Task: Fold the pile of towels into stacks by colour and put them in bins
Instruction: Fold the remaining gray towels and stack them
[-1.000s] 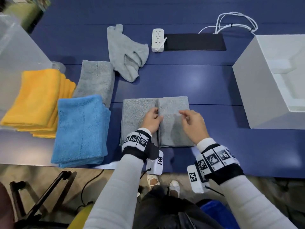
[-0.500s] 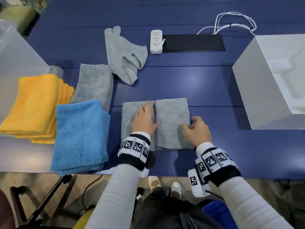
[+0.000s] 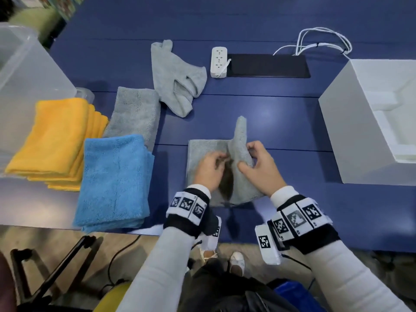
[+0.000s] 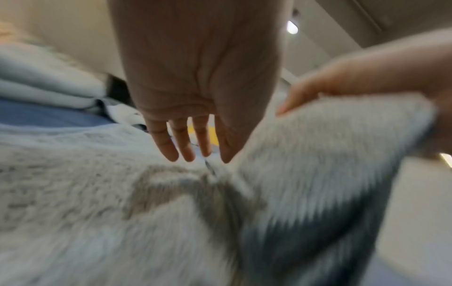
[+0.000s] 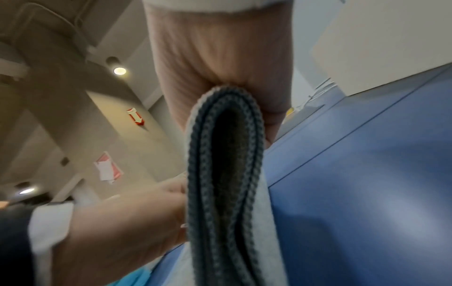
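A half-folded grey towel (image 3: 200,149) lies on the blue table (image 3: 281,136) near its front edge. My right hand (image 3: 249,158) grips the towel's right half and holds it raised on edge, above the middle fold. The right wrist view shows the doubled towel edge (image 5: 225,174) clamped in that hand (image 5: 220,58). My left hand (image 3: 213,163) rests on the flat left half by the crease. Its fingers (image 4: 186,147) are straight and point down at the towel (image 4: 97,193).
To the left lie a blue stack (image 3: 114,179), a yellow stack (image 3: 56,136) and a folded grey towel (image 3: 135,111). Behind is a crumpled grey towel (image 3: 175,79). A clear bin (image 3: 27,70) stands far left, a white bin (image 3: 369,122) right. A power strip (image 3: 219,61) sits at the back.
My right hand has taken hold of the towel's right half and lifted it from flat to upright, swinging it leftward. My left hand has shifted to the centre crease.
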The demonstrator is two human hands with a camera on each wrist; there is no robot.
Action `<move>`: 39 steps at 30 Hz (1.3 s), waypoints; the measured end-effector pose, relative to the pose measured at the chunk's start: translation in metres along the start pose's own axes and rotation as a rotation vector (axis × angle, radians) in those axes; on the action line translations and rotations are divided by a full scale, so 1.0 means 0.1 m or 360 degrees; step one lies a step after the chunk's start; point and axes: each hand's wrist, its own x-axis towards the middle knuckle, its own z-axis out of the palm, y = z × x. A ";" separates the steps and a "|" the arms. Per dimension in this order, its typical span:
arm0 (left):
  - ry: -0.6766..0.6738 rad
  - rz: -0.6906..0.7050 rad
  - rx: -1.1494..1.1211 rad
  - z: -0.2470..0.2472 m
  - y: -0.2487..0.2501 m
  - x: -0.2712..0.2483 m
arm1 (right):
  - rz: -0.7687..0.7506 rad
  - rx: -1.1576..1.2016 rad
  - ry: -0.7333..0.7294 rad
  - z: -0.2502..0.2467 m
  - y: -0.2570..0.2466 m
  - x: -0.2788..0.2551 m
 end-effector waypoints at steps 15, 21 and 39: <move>-0.0074 -0.0759 -0.1223 -0.46 -0.30 0.03 | -0.0209 -0.1111 -0.0450 0.62 0.12 -0.03; 0.0063 -0.0596 -0.1182 -0.42 -0.43 0.04 | -0.0142 -0.1371 -0.0643 0.72 0.27 0.05; 0.0308 -0.0644 0.0499 -0.23 -0.27 -0.18 | -0.0052 -0.1207 -0.1032 0.31 0.13 -0.42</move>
